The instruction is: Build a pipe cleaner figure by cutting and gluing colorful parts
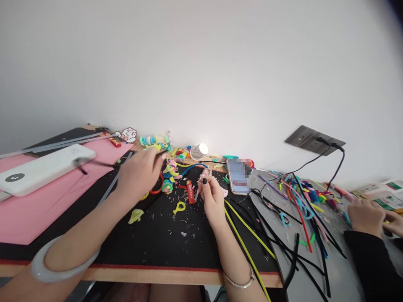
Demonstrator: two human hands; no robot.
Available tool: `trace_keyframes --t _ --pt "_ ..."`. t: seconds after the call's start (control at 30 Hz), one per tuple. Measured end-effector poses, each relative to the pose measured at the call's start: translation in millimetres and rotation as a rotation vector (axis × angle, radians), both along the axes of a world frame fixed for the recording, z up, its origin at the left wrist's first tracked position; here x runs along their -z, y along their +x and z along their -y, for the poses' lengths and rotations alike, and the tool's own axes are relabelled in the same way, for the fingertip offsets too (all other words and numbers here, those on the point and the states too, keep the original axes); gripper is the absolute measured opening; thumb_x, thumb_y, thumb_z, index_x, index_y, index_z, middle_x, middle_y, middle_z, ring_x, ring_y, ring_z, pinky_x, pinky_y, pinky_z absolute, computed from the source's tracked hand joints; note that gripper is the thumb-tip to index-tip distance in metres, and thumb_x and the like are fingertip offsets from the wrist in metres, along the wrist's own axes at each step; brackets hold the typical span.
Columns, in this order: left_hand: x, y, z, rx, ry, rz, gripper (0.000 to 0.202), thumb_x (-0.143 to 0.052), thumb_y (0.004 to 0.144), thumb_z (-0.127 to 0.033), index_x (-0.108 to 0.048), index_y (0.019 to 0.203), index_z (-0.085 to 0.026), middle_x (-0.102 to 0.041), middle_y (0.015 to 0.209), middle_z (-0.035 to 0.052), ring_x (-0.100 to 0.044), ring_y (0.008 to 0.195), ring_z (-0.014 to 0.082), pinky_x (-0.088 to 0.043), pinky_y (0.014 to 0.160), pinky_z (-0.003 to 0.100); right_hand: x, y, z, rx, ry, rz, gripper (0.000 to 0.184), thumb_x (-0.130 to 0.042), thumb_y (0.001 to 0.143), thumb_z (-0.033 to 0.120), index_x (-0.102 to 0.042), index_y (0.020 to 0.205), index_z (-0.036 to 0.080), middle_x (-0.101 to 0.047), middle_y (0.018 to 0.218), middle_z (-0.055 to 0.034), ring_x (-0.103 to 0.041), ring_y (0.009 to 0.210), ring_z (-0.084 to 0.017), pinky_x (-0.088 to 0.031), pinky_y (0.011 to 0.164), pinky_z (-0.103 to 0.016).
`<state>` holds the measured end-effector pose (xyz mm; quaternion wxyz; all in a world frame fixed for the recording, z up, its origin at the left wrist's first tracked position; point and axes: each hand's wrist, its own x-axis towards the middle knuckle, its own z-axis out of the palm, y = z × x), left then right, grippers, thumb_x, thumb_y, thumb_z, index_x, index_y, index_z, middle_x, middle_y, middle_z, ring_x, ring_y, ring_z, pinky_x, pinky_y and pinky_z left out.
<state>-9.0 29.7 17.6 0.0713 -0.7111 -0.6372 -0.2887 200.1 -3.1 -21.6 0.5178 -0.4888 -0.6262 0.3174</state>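
Note:
My left hand (pixel 138 172) is raised over the mat, its fingers pinching a thin black strip (pixel 162 153). A blurred dark thing (pixel 81 163) shows left of this hand; whether it belongs to the strip I cannot tell. Low over the mat, my right hand (pixel 212 201) is closed, thumb against fingers, on something small and pale that I cannot make out. Close by on its left lies a red lighter (pixel 190 192). A yellow loop (pixel 179 207) and a yellow-green scrap (pixel 136 216) rest on the black mat (pixel 151 247). Behind the hands sits a colourful pipe-cleaner figure (pixel 170 174).
A phone (pixel 238 176) leans behind my right hand, near a paper cup (pixel 199 151). A white device (pixel 47 167) lies on pink sheets (pixel 37 222) at left. Pipe cleaners (pixel 299 201) cover the grey table at right, where another person's hand (pixel 367 216) works. Cords hang from a wall socket (pixel 315 138).

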Motion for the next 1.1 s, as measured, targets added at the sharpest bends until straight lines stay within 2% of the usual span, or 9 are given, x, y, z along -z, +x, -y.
trace_keyframes --t 0.1,0.3,0.43,0.53,0.6,0.77,0.93,1.03,1.1 --pt "-3.3 -19 -9 -0.149 -0.16 -0.008 0.039 -0.034 0.086 -0.045 -0.052 0.101 -0.014 -0.063 0.084 0.0174 -0.061 0.078 0.0331 -0.041 0.054 0.035 1.1 0 0 -0.001 -0.009 0.009 0.024 -0.039 0.09 0.038 -0.052 0.089 0.018 -0.049 0.065 0.0025 -0.042 0.053 -0.009 -0.033 0.05 -0.021" --pt "21.7 -36 -22 -0.103 -0.518 -0.059 0.04 -0.037 0.082 -0.047 -0.053 0.096 -0.013 -0.065 0.085 0.0224 -0.063 0.072 0.0365 -0.041 0.051 0.037 0.9 1 -1 0.061 0.017 0.076 0.023 -0.037 0.09 0.034 -0.053 0.086 0.018 -0.049 0.063 0.0023 -0.045 0.056 -0.01 -0.036 0.054 -0.022" --pt "23.7 -32 -24 -0.023 -0.413 -0.017 0.042 -0.027 0.087 -0.046 -0.057 0.09 -0.017 -0.064 0.076 0.0162 -0.062 0.067 0.0318 -0.039 0.051 0.035 0.6 11 -6 0.323 0.073 0.245 0.021 -0.038 0.087 0.029 -0.056 0.086 0.018 -0.055 0.065 0.0 -0.047 0.058 -0.014 -0.036 0.058 -0.026" --pt "19.1 -26 -25 0.092 -0.273 -0.037 0.045 -0.026 0.088 -0.046 -0.06 0.09 -0.017 -0.062 0.073 0.014 -0.06 0.073 0.0309 -0.041 0.056 0.035 2.7 23 -12 0.521 0.121 0.467 0.018 -0.043 0.078 0.019 -0.057 0.09 0.016 -0.061 0.09 -0.0092 -0.052 0.084 -0.022 -0.038 0.075 -0.033" --pt "16.6 -22 -24 0.171 -0.213 -0.04 0.043 -0.029 0.088 -0.044 -0.061 0.091 -0.017 -0.06 0.077 0.0132 -0.059 0.08 0.0298 -0.043 0.063 0.035 5.3 29 -16 0.599 0.044 0.609 0.03 -0.048 0.07 0.014 -0.056 0.098 0.015 -0.059 0.1 -0.0134 -0.051 0.094 -0.027 -0.036 0.08 -0.038" --pt "15.1 -12 -22 0.391 -0.195 0.045 0.031 -0.04 0.085 -0.042 -0.061 0.086 -0.02 -0.06 0.079 0.0079 -0.056 0.086 0.0248 -0.043 0.071 0.032 8.3 29 -19 0.536 -0.068 0.685 0.037 -0.052 0.067 0.017 -0.056 0.104 0.017 -0.057 0.103 -0.0131 -0.051 0.098 -0.028 -0.036 0.082 -0.039" --pt "13.4 -8 -18 0.453 -0.208 0.014 0.035 -0.036 0.087 -0.045 -0.06 0.078 -0.02 -0.053 0.069 0.0047 -0.053 0.073 0.0204 -0.04 0.064 0.028 -1.5 29 -17 0.55 0.127 0.562 0.02 -0.048 0.072 0.017 -0.059 0.09 0.017 -0.058 0.094 -0.01 -0.051 0.093 -0.025 -0.037 0.081 -0.037" --pt "10.9 -6 -15 0.477 -0.228 -0.048 0.035 -0.036 0.088 -0.043 -0.061 0.075 -0.021 -0.053 0.064 0.004 -0.051 0.07 0.0204 -0.037 0.061 0.027 -6.2 25 -13 0.45 0.203 0.517 0.016 -0.046 0.077 0.016 -0.059 0.086 0.017 -0.059 0.082 -0.0061 -0.052 0.081 -0.02 -0.037 0.074 -0.033" --pt "9.7 -5 -13 0.489 -0.233 -0.087 0.033 -0.037 0.088 -0.04 -0.06 0.073 -0.021 -0.055 0.064 0.0038 -0.052 0.072 0.0214 -0.036 0.062 0.028 -5.7 17 -10 0.346 0.174 0.627 0.011 -0.05 0.079 0.022 -0.06 0.08 0.019 -0.058 0.073 -0.0038 -0.05 0.074 -0.019 -0.035 0.071 -0.032"
